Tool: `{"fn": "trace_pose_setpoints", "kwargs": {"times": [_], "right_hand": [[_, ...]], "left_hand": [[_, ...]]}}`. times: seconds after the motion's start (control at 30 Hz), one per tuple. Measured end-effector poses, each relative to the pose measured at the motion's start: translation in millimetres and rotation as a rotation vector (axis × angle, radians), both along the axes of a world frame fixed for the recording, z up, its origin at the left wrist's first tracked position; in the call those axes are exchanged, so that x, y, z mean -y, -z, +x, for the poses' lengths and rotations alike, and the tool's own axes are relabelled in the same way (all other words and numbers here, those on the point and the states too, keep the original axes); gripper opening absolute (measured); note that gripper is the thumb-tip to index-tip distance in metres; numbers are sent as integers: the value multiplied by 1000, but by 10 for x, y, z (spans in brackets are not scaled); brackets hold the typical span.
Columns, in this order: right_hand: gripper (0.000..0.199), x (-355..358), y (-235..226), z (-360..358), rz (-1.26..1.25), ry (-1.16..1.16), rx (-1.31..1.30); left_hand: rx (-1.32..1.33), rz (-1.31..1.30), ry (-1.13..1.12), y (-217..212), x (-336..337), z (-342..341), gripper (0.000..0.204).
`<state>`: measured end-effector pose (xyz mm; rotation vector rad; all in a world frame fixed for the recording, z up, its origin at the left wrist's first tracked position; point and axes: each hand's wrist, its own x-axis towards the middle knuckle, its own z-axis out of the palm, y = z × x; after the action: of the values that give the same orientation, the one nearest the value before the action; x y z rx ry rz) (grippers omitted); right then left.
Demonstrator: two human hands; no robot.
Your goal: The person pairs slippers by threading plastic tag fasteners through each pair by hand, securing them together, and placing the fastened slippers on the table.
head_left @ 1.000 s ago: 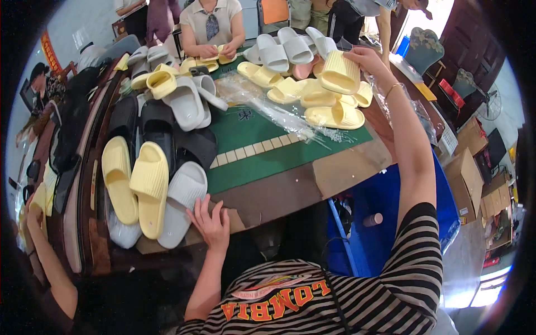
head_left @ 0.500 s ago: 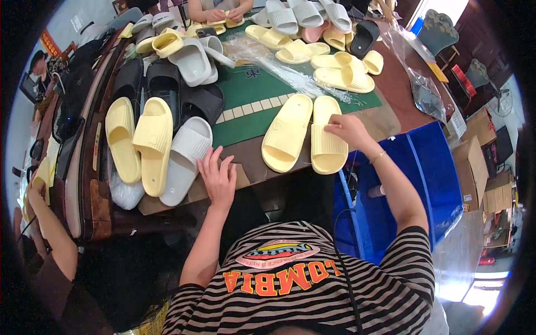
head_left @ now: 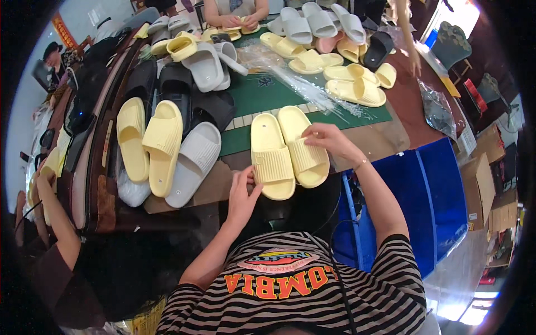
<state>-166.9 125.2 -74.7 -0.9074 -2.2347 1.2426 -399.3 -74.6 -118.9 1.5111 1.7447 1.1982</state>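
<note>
A pair of pale yellow slide sandals lies side by side at the table's near edge, soles down with the open toes toward me. My left hand [head_left: 243, 195] rests its fingertips against the outer side of the left slide [head_left: 273, 159], fingers apart. My right hand [head_left: 331, 143] has its fingers closed at the ribbed strap of the right slide [head_left: 306, 159]; its thumb is partly hidden. Left of them lie two more yellow slides [head_left: 162, 148] and a grey slide [head_left: 195, 163], with black slides [head_left: 177, 92] behind.
Grey slides [head_left: 207, 64] and more yellow slides [head_left: 357, 91] lie farther back around clear plastic bags [head_left: 307, 84] on the green mat [head_left: 245, 142]. A blue bin [head_left: 413, 195] stands at right. One person's hands [head_left: 240, 22] work across the table; another person's arm [head_left: 58, 218] is at left.
The yellow pair has shifted left and toward me, turned slightly, its two slides now touching. My left hand has moved right from beside the grey slide to the pair; my right hand stays on the right slide.
</note>
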Motion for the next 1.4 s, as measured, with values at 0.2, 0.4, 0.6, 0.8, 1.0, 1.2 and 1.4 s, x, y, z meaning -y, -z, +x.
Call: {"fn": "trace_pose_setpoints", "kwargs": {"times": [0.2,0.4,0.6,0.8,1.0,1.2,1.4], "right_hand": [[19,-83,-217,-272,283,34,-29],[16,352,-69,-50,256,439,-163],[12,1061,461,475,87,617,-96],[20,866,802,678,-3,656,-373],[20,616,717,389,62,677,-462],[23,791,561,56,107,623,-469],[31,1120,317,-278,81,395,-468]], "left_hand": [[102,-15,-14,-100,-82,-140,17],[-222,262,313,-254,-970,-548,32],[-350,435,638,268,-1574,-136,29],[-589,494,316,113,-1182,340,15],[-508,395,-121,5,-950,356,23],[-511,247,-195,145,-977,308,31],[-296,511,-107,-190,-593,326,27]]}}
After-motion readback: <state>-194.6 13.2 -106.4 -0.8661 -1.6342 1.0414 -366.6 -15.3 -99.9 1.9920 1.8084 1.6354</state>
